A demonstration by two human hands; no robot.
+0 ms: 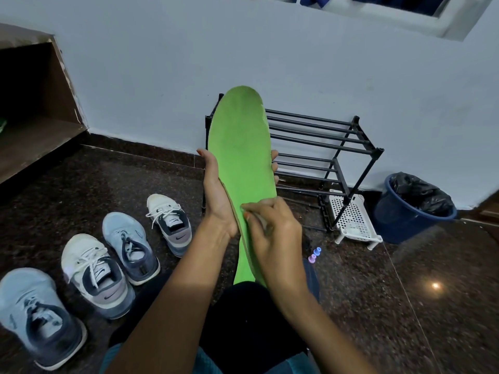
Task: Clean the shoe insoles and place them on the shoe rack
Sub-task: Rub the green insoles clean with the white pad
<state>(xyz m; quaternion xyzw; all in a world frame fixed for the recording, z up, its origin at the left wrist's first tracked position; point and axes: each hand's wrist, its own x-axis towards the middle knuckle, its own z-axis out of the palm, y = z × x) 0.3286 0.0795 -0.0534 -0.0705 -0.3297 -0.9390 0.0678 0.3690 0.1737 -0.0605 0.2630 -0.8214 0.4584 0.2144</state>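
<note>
The left hand (218, 195) cups the green insole (240, 147) upright, thumb on one edge, fingers (274, 155) curled round the other. The right hand (275, 233) pinches a pale wad (260, 218) against its lower middle.

Green insole (240, 157), one, held upright with the toe uppermost. Left hand (216, 195) grips it from behind at mid-length, thumb on the left edge and fingers (275, 166) curled round the right. Right hand (272, 228) presses a pale scrap (259, 216), too blurred to identify, against the lower face. Black shoe rack (324, 136), barred, two tiers, against the pale wall (162, 76). White perforated basket (351, 217) at its right foot. Blue bin (405, 220) with a black liner, further right. Four trainers on the dark speckled floor (405, 292), left: two light blue (129, 247), two white and grey (94, 273).
</note>
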